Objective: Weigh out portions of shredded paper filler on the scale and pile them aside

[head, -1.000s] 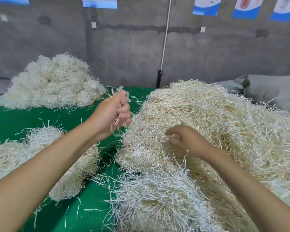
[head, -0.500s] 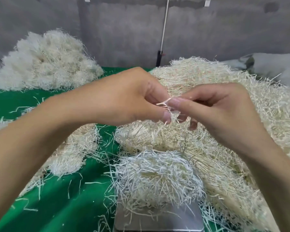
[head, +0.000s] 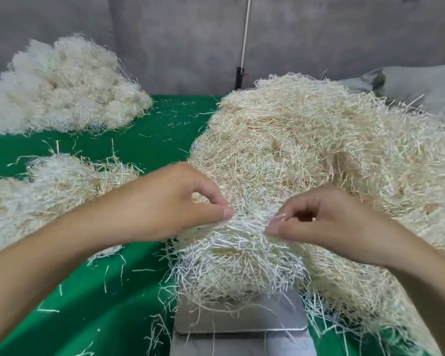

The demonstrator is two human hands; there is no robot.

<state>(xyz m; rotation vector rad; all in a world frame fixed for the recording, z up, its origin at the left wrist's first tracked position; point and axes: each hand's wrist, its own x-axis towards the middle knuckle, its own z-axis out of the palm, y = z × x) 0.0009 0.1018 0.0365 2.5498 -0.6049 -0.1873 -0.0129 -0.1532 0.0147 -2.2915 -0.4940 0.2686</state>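
Both hands dropped from mid-air 0.5 s ago onto the portion (head: 238,258) heaped on the scale (head: 280,319). Left hand (head: 165,204) and right hand (head: 326,222) each pinch thumb to forefinger on strands at the mound's crest, which sits between the 2 pinches. Mound is roundish; can't tell any long axis, strands point every way. Bulk pile (head: 319,150) touches it behind and right; weighed piles (head: 49,191) sit left on green cloth (head: 100,291).

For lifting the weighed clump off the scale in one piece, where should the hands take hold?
Probably low on the clump, cupping both flanks from left and right just above the scale platform. It is a loose mound, wider than the platform, so the top pinch by the left hand and right hand would likely only pull off strands.
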